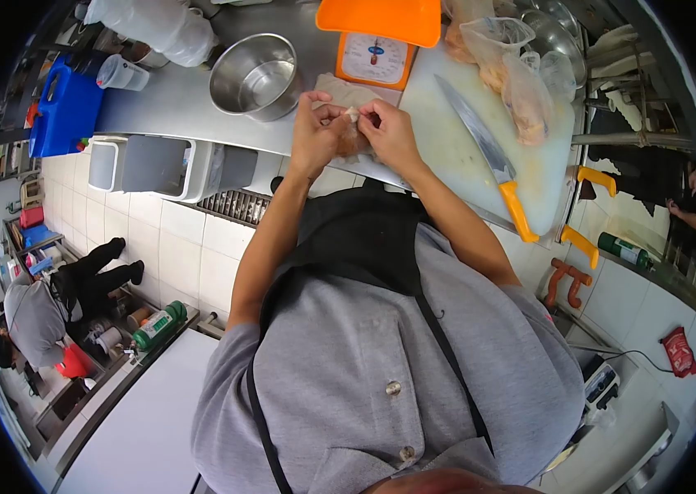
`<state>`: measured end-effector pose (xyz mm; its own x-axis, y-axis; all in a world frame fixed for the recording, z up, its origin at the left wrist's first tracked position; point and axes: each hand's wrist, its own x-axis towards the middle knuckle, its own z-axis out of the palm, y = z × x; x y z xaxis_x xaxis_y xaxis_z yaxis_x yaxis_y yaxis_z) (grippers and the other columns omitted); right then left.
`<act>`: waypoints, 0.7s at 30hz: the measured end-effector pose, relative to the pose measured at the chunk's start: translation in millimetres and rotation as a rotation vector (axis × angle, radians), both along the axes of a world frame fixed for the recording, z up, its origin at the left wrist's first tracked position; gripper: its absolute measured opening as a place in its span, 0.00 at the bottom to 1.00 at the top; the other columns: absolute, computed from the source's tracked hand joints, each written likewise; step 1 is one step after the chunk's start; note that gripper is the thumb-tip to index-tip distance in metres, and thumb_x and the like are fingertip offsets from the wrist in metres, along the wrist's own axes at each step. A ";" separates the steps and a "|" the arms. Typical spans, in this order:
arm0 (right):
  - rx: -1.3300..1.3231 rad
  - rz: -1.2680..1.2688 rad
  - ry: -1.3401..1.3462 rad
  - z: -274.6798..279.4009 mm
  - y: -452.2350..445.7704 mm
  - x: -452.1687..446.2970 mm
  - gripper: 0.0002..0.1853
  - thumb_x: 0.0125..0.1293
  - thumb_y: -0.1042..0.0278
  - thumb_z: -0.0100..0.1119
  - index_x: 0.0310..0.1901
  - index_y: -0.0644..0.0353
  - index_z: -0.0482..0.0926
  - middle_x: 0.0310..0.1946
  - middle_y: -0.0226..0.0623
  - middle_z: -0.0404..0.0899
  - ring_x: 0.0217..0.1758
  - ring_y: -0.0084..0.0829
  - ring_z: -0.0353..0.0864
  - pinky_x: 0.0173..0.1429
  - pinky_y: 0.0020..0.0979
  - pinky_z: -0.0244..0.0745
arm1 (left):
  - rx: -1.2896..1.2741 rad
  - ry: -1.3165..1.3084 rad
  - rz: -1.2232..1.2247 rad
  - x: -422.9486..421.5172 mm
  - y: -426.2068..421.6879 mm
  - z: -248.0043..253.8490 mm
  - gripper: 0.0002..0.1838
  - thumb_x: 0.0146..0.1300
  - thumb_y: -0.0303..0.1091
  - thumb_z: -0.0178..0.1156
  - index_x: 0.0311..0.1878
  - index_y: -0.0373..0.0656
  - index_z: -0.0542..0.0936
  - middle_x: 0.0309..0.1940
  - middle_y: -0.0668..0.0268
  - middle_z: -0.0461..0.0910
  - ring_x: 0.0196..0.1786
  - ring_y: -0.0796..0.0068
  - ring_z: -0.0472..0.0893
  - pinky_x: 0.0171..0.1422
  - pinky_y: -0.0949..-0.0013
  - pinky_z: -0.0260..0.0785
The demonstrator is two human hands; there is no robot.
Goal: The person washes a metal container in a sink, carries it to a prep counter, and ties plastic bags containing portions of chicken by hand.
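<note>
My left hand (pixel 317 132) and my right hand (pixel 386 132) meet at the counter's front edge, fingers pinched on the gathered top of a clear plastic bag (pixel 353 146). Something brownish shows inside the bag, below my fingers. Behind my hands a pale cloth (pixel 339 89) lies in front of an orange kitchen scale (pixel 374 59) with a round dial. To the left stands an empty steel bowl (pixel 256 77). A large knife (pixel 479 136) with a yellow handle rests on the white cutting board (pixel 479 177) to the right.
Filled plastic bags (pixel 521 90) lie at the board's far right, beside metal bowls (pixel 558 37). A blue jug (pixel 68 107) and a plastic cup (pixel 123 74) stand at the left. Bins (pixel 150 167) are under the counter. Another person (pixel 43 309) is at the far left.
</note>
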<state>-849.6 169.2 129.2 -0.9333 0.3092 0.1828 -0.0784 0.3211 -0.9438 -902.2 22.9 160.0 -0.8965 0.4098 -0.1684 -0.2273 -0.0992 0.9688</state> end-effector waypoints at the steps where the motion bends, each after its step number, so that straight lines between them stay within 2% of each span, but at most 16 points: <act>1: 0.002 -0.008 -0.001 1.3 2.7 -0.9 0.06 0.58 0.74 0.65 0.35 0.66 0.79 0.28 0.45 0.80 0.30 0.38 0.81 0.35 0.35 0.74 | 0.002 -0.001 -0.008 -3.2 1.5 -1.4 0.13 0.65 0.24 0.64 0.49 0.35 0.73 0.38 0.62 0.82 0.38 0.79 0.80 0.43 0.76 0.72; 3: -0.004 0.041 -0.026 2.3 3.8 2.2 0.07 0.59 0.75 0.65 0.39 0.65 0.79 0.28 0.45 0.80 0.31 0.40 0.81 0.35 0.36 0.74 | 0.108 -0.108 -0.158 -9.4 -3.8 -6.5 0.18 0.62 0.20 0.65 0.50 0.38 0.68 0.38 0.61 0.82 0.40 0.78 0.81 0.43 0.77 0.73; 7: 0.193 -0.005 0.163 0.8 3.7 4.6 0.09 0.59 0.76 0.62 0.42 0.61 0.80 0.30 0.40 0.80 0.36 0.40 0.82 0.36 0.36 0.77 | 0.080 -0.118 -0.283 -18.4 -8.3 -10.0 0.17 0.64 0.20 0.62 0.54 0.36 0.70 0.39 0.62 0.82 0.41 0.78 0.81 0.44 0.77 0.74; 9: 0.751 0.115 0.340 4.7 11.7 12.2 0.10 0.59 0.73 0.60 0.44 0.57 0.79 0.32 0.35 0.79 0.42 0.39 0.82 0.38 0.35 0.80 | 0.085 -0.179 -0.149 -12.8 -0.8 -8.4 0.14 0.66 0.20 0.59 0.55 0.34 0.76 0.39 0.63 0.83 0.40 0.79 0.80 0.44 0.77 0.73; 10: 0.757 0.096 0.333 7.0 15.8 12.0 0.10 0.59 0.73 0.60 0.44 0.57 0.79 0.32 0.35 0.79 0.42 0.39 0.82 0.38 0.35 0.80 | 0.086 -0.179 -0.170 -12.8 0.3 -5.8 0.14 0.66 0.20 0.59 0.55 0.34 0.76 0.39 0.63 0.83 0.40 0.79 0.80 0.44 0.77 0.73; 12: 0.916 0.172 0.403 11.5 23.6 12.2 0.07 0.58 0.69 0.58 0.39 0.56 0.79 0.32 0.31 0.77 0.44 0.36 0.81 0.37 0.33 0.81 | -0.093 -0.134 -0.224 -12.5 0.1 0.2 0.11 0.67 0.22 0.57 0.51 0.33 0.82 0.38 0.65 0.83 0.40 0.81 0.79 0.44 0.78 0.72; 13: 0.928 0.153 0.391 18.2 26.6 13.1 0.07 0.58 0.69 0.58 0.39 0.56 0.79 0.32 0.31 0.77 0.44 0.36 0.81 0.37 0.33 0.81 | -0.150 -0.126 -0.207 -9.4 5.5 10.0 0.08 0.68 0.24 0.57 0.44 0.33 0.84 0.34 0.68 0.82 0.38 0.81 0.78 0.46 0.78 0.70; 15: 1.052 0.191 0.443 34.4 32.0 14.1 0.05 0.57 0.67 0.60 0.34 0.56 0.78 0.31 0.32 0.77 0.41 0.34 0.81 0.34 0.33 0.80 | -0.156 -0.045 -0.246 -8.0 9.7 10.6 0.08 0.68 0.25 0.57 0.44 0.32 0.84 0.35 0.69 0.81 0.39 0.81 0.77 0.47 0.77 0.69; 16: 1.065 0.176 0.438 42.7 37.6 15.4 0.05 0.57 0.67 0.60 0.34 0.56 0.78 0.31 0.32 0.77 0.41 0.34 0.81 0.34 0.33 0.80 | -0.166 0.035 -0.261 -9.5 10.7 12.1 0.09 0.69 0.26 0.57 0.43 0.32 0.84 0.36 0.70 0.80 0.39 0.81 0.76 0.48 0.77 0.68; 17: 1.076 0.146 0.469 50.8 43.2 17.3 0.08 0.54 0.67 0.62 0.36 0.56 0.79 0.33 0.31 0.78 0.41 0.33 0.81 0.31 0.33 0.78 | -0.166 0.030 -0.378 -11.5 9.6 14.8 0.10 0.70 0.28 0.55 0.44 0.32 0.82 0.40 0.69 0.77 0.42 0.80 0.74 0.50 0.75 0.67; 19: 1.092 0.107 0.495 65.1 54.9 20.2 0.11 0.52 0.67 0.64 0.38 0.56 0.80 0.34 0.30 0.78 0.40 0.33 0.81 0.27 0.33 0.76 | -0.144 0.139 -0.400 -5.7 21.4 16.9 0.10 0.71 0.29 0.55 0.46 0.34 0.82 0.42 0.68 0.76 0.43 0.79 0.74 0.50 0.74 0.67; 21: 1.138 -0.096 0.475 78.7 70.1 25.3 0.10 0.52 0.68 0.64 0.38 0.55 0.81 0.35 0.28 0.79 0.39 0.32 0.80 0.27 0.32 0.74 | -0.120 0.242 -0.419 2.6 37.3 19.4 0.10 0.71 0.29 0.54 0.48 0.35 0.81 0.43 0.68 0.75 0.45 0.79 0.73 0.50 0.74 0.67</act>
